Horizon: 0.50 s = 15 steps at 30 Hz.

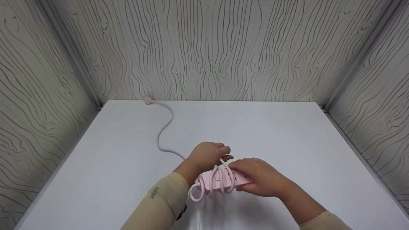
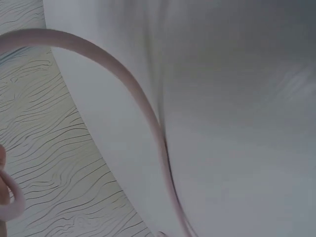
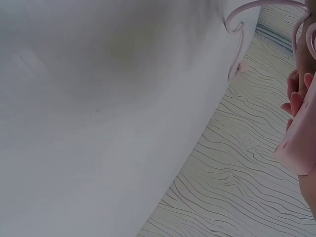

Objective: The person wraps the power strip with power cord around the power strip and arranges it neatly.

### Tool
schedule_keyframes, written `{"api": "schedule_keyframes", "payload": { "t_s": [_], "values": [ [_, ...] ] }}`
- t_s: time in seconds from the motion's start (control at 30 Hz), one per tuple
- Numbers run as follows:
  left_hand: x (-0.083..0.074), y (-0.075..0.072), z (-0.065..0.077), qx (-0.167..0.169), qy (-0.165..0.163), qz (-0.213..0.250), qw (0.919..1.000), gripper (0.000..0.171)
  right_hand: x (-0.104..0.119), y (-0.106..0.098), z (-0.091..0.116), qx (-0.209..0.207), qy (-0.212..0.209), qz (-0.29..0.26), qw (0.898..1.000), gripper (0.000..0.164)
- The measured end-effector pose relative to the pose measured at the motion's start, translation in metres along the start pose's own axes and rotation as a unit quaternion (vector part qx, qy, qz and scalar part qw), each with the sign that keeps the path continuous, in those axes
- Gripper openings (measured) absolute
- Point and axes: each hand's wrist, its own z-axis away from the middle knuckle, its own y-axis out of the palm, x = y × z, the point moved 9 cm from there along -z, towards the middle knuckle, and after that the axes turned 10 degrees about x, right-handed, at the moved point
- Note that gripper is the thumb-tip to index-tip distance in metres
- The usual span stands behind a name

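A pink power strip (image 1: 241, 180) is held above the table, its near side toward the head camera. My right hand (image 1: 264, 177) grips its right end, thumb below and fingers over the top. Several turns of its pale pink cord (image 1: 164, 127) wrap around the left part of the strip. My left hand (image 1: 207, 156) pinches the cord just above the strip, close to the right fingertips. From there the cord trails over the table to a plug (image 1: 148, 100) by the back edge. The right wrist view shows the strip's end (image 3: 298, 140) at its right border.
A white table (image 1: 274, 131) lies beneath both hands. Wood-grain patterned panels (image 1: 204, 48) stand behind it and at both sides, with grey posts (image 1: 72, 54) at the corners.
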Motion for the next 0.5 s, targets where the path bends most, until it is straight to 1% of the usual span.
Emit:
{"api": "schedule_keyframes", "payload": {
  "t_s": [0.07,0.13,0.17,0.27,0.3,0.37,0.4,0.43,0.5],
  "values": [
    [0.005,0.003,0.002,0.000,-0.031,0.046,0.9985,0.018,-0.001,-0.001,0.000,-0.003,0.002,-0.015,1.000,0.053],
    [0.011,0.009,0.003,0.000,-0.062,0.089,0.9941,0.019,-0.002,-0.002,0.000,-0.011,0.001,-0.025,1.000,0.053],
    [0.014,0.012,0.004,-0.004,-0.077,0.112,0.9907,0.020,-0.003,-0.003,0.000,-0.015,0.003,-0.030,0.999,0.053],
    [0.025,0.023,0.007,-0.019,-0.119,0.180,0.9762,0.024,-0.005,-0.005,0.000,-0.022,0.021,-0.041,0.999,0.052],
    [0.028,0.027,0.008,-0.026,-0.129,0.206,0.9698,0.024,-0.006,-0.006,-0.001,-0.024,0.029,-0.045,0.998,0.052],
    [0.035,0.033,0.012,-0.040,-0.148,0.260,0.9536,0.024,-0.008,-0.008,-0.002,-0.029,0.046,-0.049,0.997,0.051],
    [0.035,0.032,0.015,-0.050,-0.153,0.287,0.9443,0.024,-0.009,-0.010,-0.003,-0.032,0.053,-0.048,0.997,0.050],
    [0.036,0.030,0.018,-0.061,-0.157,0.316,0.9335,0.024,-0.011,-0.011,-0.003,-0.037,0.061,-0.046,0.996,0.049],
    [0.034,0.021,0.024,-0.094,-0.156,0.380,0.9067,0.022,-0.013,-0.013,-0.003,-0.046,0.077,-0.045,0.995,0.049]
  ]
}}
